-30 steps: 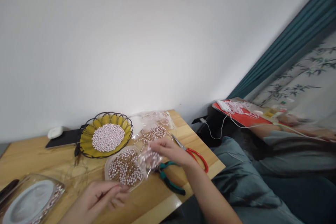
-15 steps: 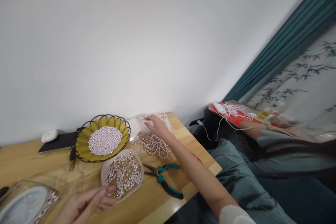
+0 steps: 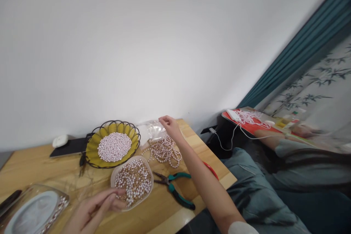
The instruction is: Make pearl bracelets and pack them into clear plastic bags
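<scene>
Beyond the left hand (image 3: pixel 105 204) stands the bowl (image 3: pixel 151 184), its near rim at the fingertips. The basket (image 3: pixel 90 153), holding pale pink beads (image 3: pixel 114 147), is behind the bowl and left of the right hand (image 3: pixel 170 128); farther left lie a black slab (image 3: pixel 68 148) and a white case (image 3: pixel 60 141). Left of the left hand, a clear box (image 3: pixel 65 189) shows a pale disc (image 3: pixel 35 210). The bead strings (image 3: pixel 163 150) lie heaped just in front of the right hand. Nearer, the pliers (image 3: pixel 170 181) lie open, partly under the right forearm, which also crosses a red handle (image 3: pixel 211 170).

The bag (image 3: pixel 155 130), clear, crinkled and glossy, is at the right hand's fingertips, which are drawn together; whether they grip it I cannot tell. The left hand's thumb and finger nearly meet; any small item between them cannot be made out. The bowl is translucent, with mixed pink and gold beads (image 3: pixel 134 182).

The wall (image 3: pixel 164 62) rises just behind the right hand. The table (image 3: pixel 120 225) ends to its right, with bare wood between edge and strings.
</scene>
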{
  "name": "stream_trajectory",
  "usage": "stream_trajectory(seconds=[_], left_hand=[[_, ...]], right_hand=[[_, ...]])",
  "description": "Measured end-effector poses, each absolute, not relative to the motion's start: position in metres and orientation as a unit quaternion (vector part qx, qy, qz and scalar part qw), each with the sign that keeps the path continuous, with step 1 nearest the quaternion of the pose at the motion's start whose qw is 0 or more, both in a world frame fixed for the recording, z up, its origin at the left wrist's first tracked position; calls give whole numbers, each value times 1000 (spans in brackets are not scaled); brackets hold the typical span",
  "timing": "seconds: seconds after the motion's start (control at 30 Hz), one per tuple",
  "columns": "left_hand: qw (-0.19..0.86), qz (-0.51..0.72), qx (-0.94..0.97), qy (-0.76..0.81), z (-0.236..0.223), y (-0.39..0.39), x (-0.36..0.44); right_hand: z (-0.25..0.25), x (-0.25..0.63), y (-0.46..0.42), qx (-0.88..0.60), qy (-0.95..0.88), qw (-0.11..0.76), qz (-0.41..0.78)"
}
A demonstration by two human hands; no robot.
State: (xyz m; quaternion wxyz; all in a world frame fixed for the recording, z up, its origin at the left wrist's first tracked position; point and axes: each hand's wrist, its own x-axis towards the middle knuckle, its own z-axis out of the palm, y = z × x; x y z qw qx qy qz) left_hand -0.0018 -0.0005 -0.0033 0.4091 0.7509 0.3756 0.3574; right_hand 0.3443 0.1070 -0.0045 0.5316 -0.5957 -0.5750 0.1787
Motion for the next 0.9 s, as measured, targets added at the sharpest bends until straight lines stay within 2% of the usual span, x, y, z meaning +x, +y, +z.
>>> stream_trajectory(seconds=[0.13, 0.23, 0.27, 0.33, 0.43, 0.73, 0.9], left_hand=[[474, 363, 688, 412, -9, 4, 12], [488, 439, 634, 408, -12, 6, 36], [473, 464, 639, 391, -11, 7, 44], [381, 513, 668, 381, -8, 8, 60], [263, 531, 712, 376, -4, 12, 74], [358, 488, 692, 393, -16, 16, 64], [341, 453, 733, 376, -16, 14, 63]], right_hand=[[22, 335, 72, -545, -557, 588, 216], [32, 307, 42, -516, -557, 605, 239], [34, 295, 32, -506, -557, 609, 251], [34, 275, 17, -487, -540, 624, 285], [29, 254, 1, -472, -536, 623, 320], [9, 234, -14, -417, -524, 644, 369], [6, 225, -14, -429, -527, 629, 377]])
